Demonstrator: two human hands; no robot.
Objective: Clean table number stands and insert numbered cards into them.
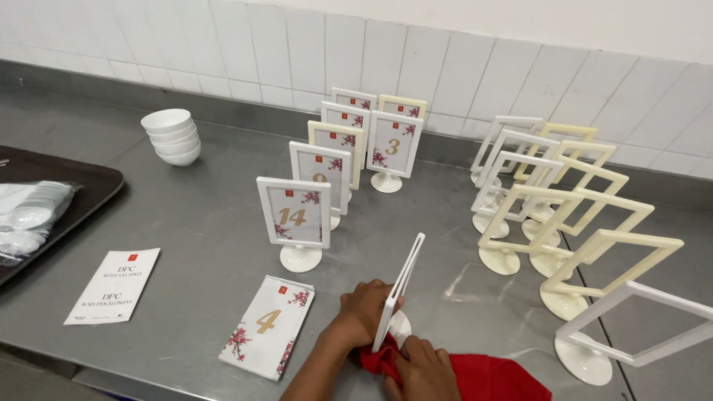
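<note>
head view: on the steel counter [186, 223] a white sign frame [401, 286] stands edge-on to the camera on its round foot, and it serves as the landmark here. the left hand [365, 306] is closed around the frame's lower edge, fingers wrapped on it just above the foot. the right hand [425, 369] sits just below and right of the frame's foot, fingers curled into a red cloth [483, 377] that is bunched against the base and trails off to the right. just left of the frame a small stack of printed cards [267, 325] with blossom sprigs lies flat. farther left a white paper slip [113, 286] lies flat, and beyond it a dark tray [89, 189] holds bagged white spoons [30, 215]. behind the frame, towards the tiled wall, stand filled frames [294, 212] in a cluster, with stacked white bowls [173, 137] well to their left. right of the frame stand empty frames [564, 200], white and cream, in two rows.
</note>
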